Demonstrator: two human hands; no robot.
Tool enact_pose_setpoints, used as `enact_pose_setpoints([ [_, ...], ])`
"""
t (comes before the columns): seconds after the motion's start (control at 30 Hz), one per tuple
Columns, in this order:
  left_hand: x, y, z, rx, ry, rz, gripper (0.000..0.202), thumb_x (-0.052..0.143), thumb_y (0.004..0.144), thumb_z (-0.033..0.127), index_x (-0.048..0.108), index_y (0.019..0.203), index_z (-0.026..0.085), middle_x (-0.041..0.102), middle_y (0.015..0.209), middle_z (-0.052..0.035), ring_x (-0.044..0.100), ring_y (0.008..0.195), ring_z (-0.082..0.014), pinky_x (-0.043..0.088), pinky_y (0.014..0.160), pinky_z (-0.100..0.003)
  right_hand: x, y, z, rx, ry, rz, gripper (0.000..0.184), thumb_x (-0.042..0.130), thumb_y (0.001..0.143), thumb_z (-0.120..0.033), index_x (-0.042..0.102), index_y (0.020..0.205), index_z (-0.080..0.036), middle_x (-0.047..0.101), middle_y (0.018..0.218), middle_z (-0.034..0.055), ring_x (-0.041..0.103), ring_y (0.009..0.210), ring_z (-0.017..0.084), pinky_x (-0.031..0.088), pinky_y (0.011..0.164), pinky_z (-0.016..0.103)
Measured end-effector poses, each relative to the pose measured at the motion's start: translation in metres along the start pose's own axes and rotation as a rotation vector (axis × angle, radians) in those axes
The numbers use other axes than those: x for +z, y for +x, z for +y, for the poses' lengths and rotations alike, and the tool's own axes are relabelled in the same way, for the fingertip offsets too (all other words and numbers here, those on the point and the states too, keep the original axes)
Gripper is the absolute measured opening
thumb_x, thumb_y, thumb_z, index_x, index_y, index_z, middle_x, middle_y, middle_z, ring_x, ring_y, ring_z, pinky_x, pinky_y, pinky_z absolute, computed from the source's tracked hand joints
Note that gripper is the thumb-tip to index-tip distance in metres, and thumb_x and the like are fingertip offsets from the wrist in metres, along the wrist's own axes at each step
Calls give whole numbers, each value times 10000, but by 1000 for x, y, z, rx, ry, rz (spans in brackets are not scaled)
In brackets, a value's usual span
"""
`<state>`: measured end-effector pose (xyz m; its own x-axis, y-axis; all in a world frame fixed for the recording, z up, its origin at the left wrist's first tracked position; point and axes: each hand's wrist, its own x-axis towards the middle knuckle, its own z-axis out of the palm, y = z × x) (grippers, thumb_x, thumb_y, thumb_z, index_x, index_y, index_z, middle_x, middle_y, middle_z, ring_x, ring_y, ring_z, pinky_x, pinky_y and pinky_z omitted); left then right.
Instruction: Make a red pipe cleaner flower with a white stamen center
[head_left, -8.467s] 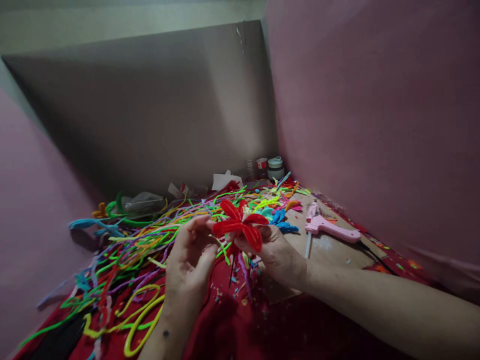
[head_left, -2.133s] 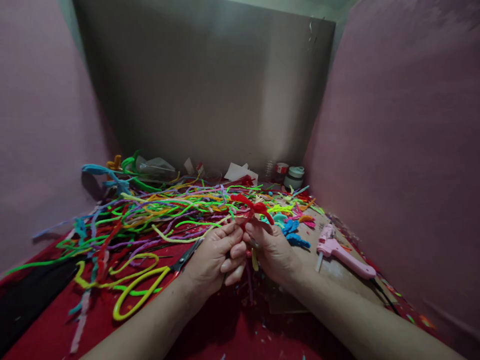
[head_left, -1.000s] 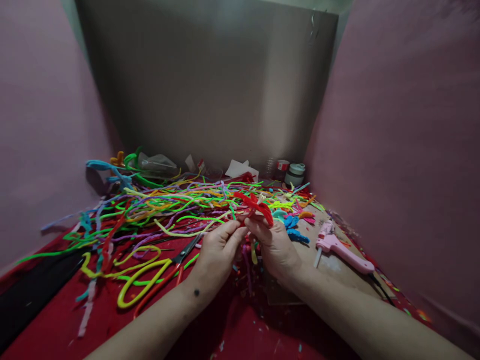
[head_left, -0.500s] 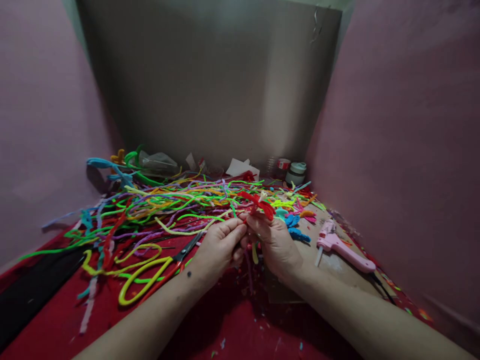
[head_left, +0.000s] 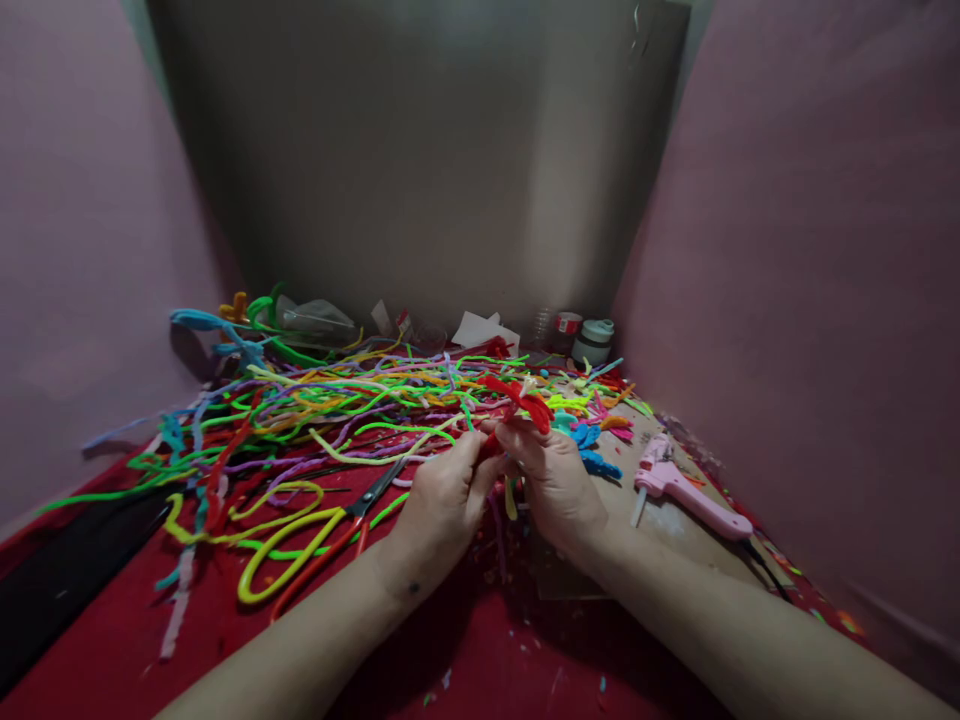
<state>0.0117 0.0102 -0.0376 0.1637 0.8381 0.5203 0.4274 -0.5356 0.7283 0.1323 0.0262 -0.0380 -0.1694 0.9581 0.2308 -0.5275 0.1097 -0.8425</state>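
Note:
A red pipe-cleaner flower (head_left: 517, 397) stands just above my two hands, over the red cloth (head_left: 480, 650). My left hand (head_left: 442, 497) is closed, its fingertips pinched at the flower's stem below the petals. My right hand (head_left: 559, 480) is closed too, gripping the same stem from the right side. The stem itself is mostly hidden between my fingers. A big heap of loose coloured pipe cleaners (head_left: 315, 410) lies behind and to the left of my hands.
Scissors (head_left: 360, 510) lie left of my left hand. A pink glue gun (head_left: 686, 490) rests on cardboard (head_left: 675, 520) at the right, near blue pipe-cleaner shapes (head_left: 589, 450). Small jars (head_left: 592, 340) and paper scraps stand at the back. Pink panels close both sides.
Since 8.5 s ago the flower's petals look folded closer together and my hands have drawn in around its stem. Over the last second my fingers shift slightly on the stem.

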Motion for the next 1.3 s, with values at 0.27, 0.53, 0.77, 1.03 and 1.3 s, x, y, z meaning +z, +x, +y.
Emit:
enact_pose_setpoints([
  [0.27, 2, 2, 6, -351, -479, -39, 235, 533, 816, 355, 510, 669, 174, 382, 514, 73, 288, 421, -47, 235, 407, -181, 1, 1, 2, -79, -14, 12, 164, 720, 691, -237, 714, 853, -210, 695, 773, -8, 593, 715, 131, 460, 712, 262],
  [0.53, -1, 5, 11, -514, -871, -142, 210, 605, 771, 336, 515, 694, 163, 461, 444, 70, 274, 323, -23, 202, 343, -153, 0, 2, -2, 10, -5, -34, 146, 734, 674, -278, 714, 788, -190, 673, 720, -6, 565, 623, 120, 454, 611, 250],
  [0.77, -8, 7, 8, -533, -1057, -340, 162, 512, 852, 271, 521, 740, 155, 387, 392, 91, 177, 305, -19, 202, 320, -139, -3, 4, 1, 1, 46, -114, 99, 690, 733, -254, 717, 809, -197, 658, 714, -6, 550, 615, 108, 446, 626, 249],
  [1.03, -11, 7, 3, -555, -1198, -433, 187, 457, 887, 295, 541, 777, 169, 348, 398, 103, 99, 292, -15, 199, 289, -123, -10, 9, -2, 46, 34, -171, 126, 737, 680, -292, 740, 794, -237, 622, 605, -27, 508, 571, 92, 420, 641, 252],
  [1.3, -15, 6, 0, -536, -1291, -437, 174, 482, 874, 303, 596, 845, 175, 394, 445, 90, 93, 292, 0, 271, 281, -112, -12, 9, -3, 31, -26, -275, 192, 711, 711, -330, 717, 884, -248, 614, 653, -25, 474, 581, 99, 372, 623, 252],
])
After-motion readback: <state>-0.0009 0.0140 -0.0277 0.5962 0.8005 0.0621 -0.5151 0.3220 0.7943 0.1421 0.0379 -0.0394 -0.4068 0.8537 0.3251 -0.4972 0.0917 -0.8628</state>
